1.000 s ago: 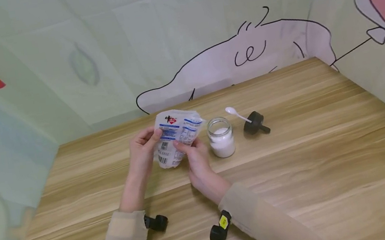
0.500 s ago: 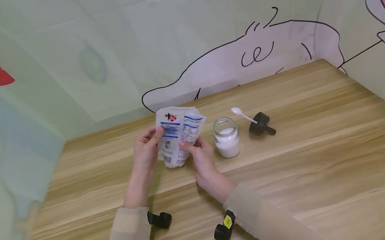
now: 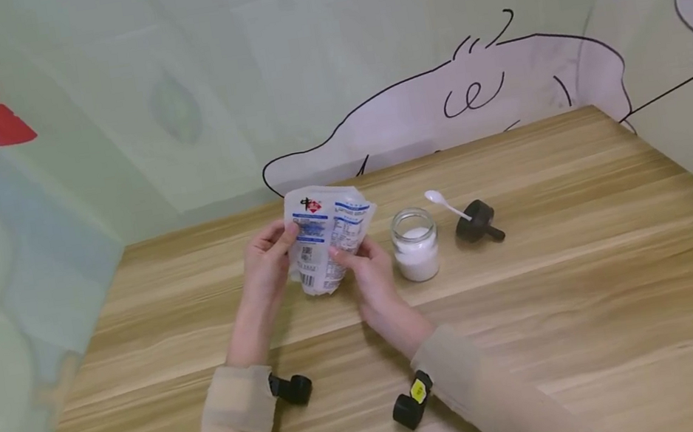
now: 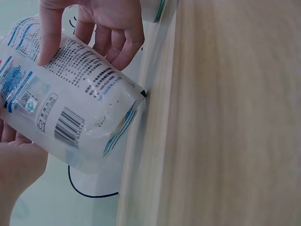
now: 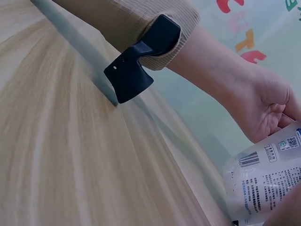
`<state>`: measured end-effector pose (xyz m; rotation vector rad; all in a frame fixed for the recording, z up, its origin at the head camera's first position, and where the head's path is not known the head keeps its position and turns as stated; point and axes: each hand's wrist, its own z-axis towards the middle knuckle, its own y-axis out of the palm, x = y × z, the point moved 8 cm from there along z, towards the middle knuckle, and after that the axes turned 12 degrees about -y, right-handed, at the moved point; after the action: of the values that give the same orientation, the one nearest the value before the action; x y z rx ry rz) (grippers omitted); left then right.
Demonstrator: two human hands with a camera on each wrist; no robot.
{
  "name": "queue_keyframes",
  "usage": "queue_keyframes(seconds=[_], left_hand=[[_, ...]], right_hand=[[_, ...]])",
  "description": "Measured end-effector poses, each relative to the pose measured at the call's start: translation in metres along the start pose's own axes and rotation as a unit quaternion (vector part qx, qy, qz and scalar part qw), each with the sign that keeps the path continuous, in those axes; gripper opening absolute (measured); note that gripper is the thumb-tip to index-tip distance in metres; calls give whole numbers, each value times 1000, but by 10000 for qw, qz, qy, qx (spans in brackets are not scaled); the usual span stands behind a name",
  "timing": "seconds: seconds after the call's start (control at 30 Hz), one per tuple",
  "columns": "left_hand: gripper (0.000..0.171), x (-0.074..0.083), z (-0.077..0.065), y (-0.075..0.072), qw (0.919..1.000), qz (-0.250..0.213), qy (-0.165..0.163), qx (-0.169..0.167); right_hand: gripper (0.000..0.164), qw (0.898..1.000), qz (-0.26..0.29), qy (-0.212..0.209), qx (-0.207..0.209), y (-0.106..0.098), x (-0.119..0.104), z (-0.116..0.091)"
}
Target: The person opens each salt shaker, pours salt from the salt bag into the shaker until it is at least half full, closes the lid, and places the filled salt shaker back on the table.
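Between both hands is a white plastic pouch with blue bands, small print and a barcode, its printed face toward the head camera. My left hand pinches its left edge, thumb on the front. On the right side, my right hand grips the pouch with the thumb across the print and the fingers behind. The left wrist view shows the pouch tilted, its lower end close over the table. Just right of my right hand stands a lidless glass jar, partly filled with white powder.
A black lid with a stubby handle lies right of the jar, and a white spoon leans on it. The wooden table ends at a cartoon-printed backdrop behind. Each wrist carries a black camera mount.
The head view has shifted, so the whole scene sits further right in it. Both hands keep their hold on the pouch, which stays left of the jar.
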<state>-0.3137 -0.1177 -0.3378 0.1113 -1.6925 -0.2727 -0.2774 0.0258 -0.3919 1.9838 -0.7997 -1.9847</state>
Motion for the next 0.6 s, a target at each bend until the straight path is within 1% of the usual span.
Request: queue_keyframes(seconds=[0.2,0.4,0.6], left_hand=[[34,-1,1,-3,10000,-43,-89,-11],[33,0,0,-10,9993,307,-228,11],[34,0,2,-14,9986,429,-286,-105]], right_hand=[[45,9996,-197,-170,-96,0,-5,1],[43,9972,-603,-392,-200,1,-9,3],[41,9930,-1078,-460,-117,-3,-12,7]])
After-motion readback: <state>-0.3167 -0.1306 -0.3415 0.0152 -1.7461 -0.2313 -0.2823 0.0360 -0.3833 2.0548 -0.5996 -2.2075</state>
